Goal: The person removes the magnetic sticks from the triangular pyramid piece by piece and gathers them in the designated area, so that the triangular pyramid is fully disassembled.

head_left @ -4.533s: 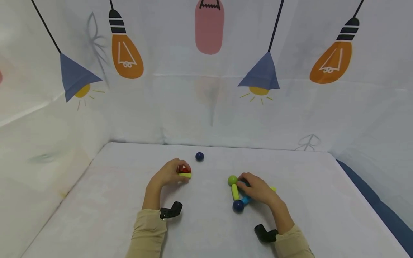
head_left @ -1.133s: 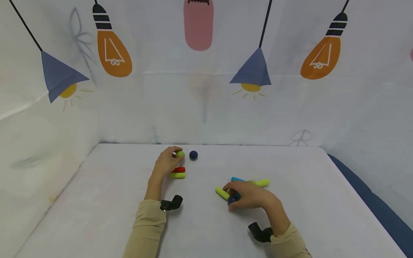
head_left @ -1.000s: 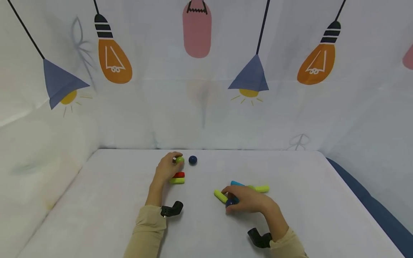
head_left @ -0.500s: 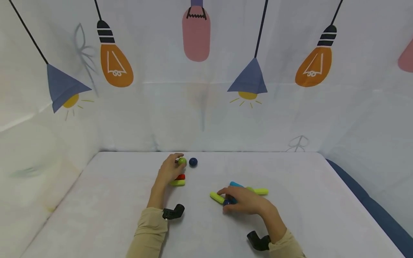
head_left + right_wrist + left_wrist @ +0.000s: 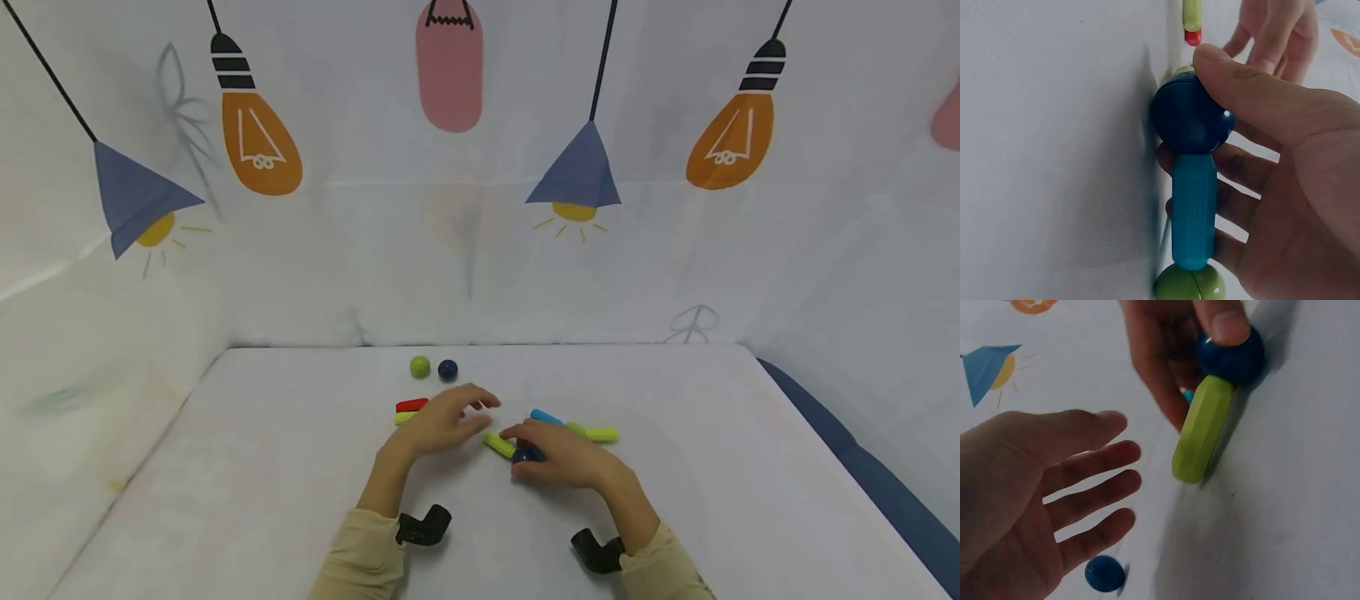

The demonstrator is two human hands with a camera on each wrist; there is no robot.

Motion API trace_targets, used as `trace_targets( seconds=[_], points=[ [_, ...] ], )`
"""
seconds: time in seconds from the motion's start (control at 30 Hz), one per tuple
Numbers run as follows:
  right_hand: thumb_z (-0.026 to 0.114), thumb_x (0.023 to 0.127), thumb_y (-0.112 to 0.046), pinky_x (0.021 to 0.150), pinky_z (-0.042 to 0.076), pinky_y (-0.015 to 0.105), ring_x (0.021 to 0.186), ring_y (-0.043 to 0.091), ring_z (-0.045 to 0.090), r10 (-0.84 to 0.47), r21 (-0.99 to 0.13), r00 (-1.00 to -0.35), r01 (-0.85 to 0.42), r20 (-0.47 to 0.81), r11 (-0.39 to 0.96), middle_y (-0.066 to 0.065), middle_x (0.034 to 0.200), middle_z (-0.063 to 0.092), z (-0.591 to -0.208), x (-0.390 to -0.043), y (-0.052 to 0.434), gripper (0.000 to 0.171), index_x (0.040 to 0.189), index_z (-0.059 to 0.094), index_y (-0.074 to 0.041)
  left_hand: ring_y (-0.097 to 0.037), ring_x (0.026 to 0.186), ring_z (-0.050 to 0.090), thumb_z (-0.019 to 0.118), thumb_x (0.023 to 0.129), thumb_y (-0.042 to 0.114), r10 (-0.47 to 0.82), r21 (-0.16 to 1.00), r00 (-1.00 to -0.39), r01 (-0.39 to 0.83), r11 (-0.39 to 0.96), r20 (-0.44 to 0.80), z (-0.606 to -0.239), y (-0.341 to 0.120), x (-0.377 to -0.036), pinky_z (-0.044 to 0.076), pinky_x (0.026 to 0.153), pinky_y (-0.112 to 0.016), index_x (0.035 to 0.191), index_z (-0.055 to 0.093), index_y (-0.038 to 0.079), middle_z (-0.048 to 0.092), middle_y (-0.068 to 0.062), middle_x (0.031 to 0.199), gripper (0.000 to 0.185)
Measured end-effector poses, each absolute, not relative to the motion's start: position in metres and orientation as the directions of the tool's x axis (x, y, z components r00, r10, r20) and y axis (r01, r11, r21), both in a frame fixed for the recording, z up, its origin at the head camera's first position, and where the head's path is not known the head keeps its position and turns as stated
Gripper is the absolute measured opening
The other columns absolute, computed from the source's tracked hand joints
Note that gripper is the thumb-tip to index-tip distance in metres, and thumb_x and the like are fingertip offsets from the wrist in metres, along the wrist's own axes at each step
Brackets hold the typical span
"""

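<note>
My right hand [image 5: 566, 454] pinches a dark blue ball [image 5: 1191, 115] between thumb and fingers, low over the white table. From this ball a yellow-green rod [image 5: 1202, 431] sticks out toward the left, its outer end free. A blue rod [image 5: 1193, 209] joins the same ball to a green ball [image 5: 1188, 284]. Beyond the right hand, another blue rod [image 5: 546, 417] and a yellow-green rod [image 5: 602, 435] meet at the green ball, partly covered by the hand. My left hand [image 5: 442, 421] holds nothing; its fingers are spread and relaxed, just left of the free rod end.
Toward the back of the table [image 5: 300, 467] lie a loose green ball [image 5: 420, 367] and a loose dark blue ball [image 5: 447, 370], side by side. A red rod [image 5: 411, 405] and a yellow-green rod [image 5: 405, 418] lie together, partly behind the left hand. A patterned white curtain [image 5: 360, 250] hangs behind.
The left hand has let go of the green ball beside the loose blue one and moved right, toward the right hand. The right hand keeps its pinch; the yellow-green rod has swung out leftward.
</note>
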State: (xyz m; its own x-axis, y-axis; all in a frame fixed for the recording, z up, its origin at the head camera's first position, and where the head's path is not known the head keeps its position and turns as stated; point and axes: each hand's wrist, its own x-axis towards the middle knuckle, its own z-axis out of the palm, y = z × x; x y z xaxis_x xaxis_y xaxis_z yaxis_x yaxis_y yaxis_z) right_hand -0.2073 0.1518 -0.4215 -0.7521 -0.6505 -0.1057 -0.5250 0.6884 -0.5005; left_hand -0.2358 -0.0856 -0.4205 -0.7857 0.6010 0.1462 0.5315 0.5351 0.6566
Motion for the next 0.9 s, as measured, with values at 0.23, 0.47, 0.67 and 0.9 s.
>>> trace_targets(
  seconds=[0.23, 0.47, 0.67, 0.9],
  points=[
    [0.067, 0.086, -0.037, 0.07, 0.041, 0.02, 0.083, 0.007, 0.045, -0.651, -0.517, -0.758, -0.538, -0.049, 0.666, -0.009, 0.095, 0.056, -0.422, -0.208, 0.15, 0.041, 0.121, 0.062, -0.015, -0.013, 0.109, 0.058, 0.063, 0.091, 0.016, 0.727, 0.624, -0.686, 0.576, 0.529, 0.018, -0.423, -0.063, -0.229, 0.045, 0.095, -0.027, 0.122, 0.058, 0.013, 0.063, 0.002, 0.117, 0.031],
    [0.066, 0.088, -0.034, 0.07, 0.043, 0.021, 0.085, 0.007, 0.046, -0.616, -0.48, -0.787, -0.54, -0.001, 0.691, -0.008, 0.094, 0.059, -0.425, -0.207, 0.145, 0.028, 0.108, 0.067, -0.015, -0.009, 0.092, 0.057, 0.07, 0.086, 0.018, 0.686, 0.595, -0.727, 0.536, 0.598, -0.035, -0.428, -0.066, -0.226, 0.046, 0.085, -0.023, 0.117, 0.06, 0.018, 0.063, 0.004, 0.099, 0.033],
    [0.065, 0.088, -0.035, 0.075, 0.045, 0.026, 0.089, 0.009, 0.05, -0.615, -0.505, -0.789, -0.528, -0.007, 0.683, -0.006, 0.1, 0.061, -0.422, -0.207, 0.15, 0.033, 0.113, 0.064, -0.014, -0.005, 0.084, 0.054, 0.071, 0.084, 0.018, 0.666, 0.63, -0.744, 0.49, 0.602, -0.058, -0.431, -0.067, -0.23, 0.046, 0.08, -0.021, 0.108, 0.06, 0.017, 0.061, 0.006, 0.091, 0.026],
    [0.065, 0.089, -0.029, 0.085, 0.047, 0.032, 0.097, 0.013, 0.055, -0.653, -0.565, -0.758, -0.531, -0.017, 0.631, -0.003, 0.107, 0.062, -0.422, -0.209, 0.157, 0.032, 0.116, 0.061, -0.011, -0.004, 0.083, 0.053, 0.068, 0.087, 0.02, 0.704, 0.636, -0.708, 0.516, 0.574, -0.061, -0.428, -0.077, -0.231, 0.046, 0.079, -0.02, 0.096, 0.065, 0.018, 0.062, 0.009, 0.089, 0.009]
  ],
)
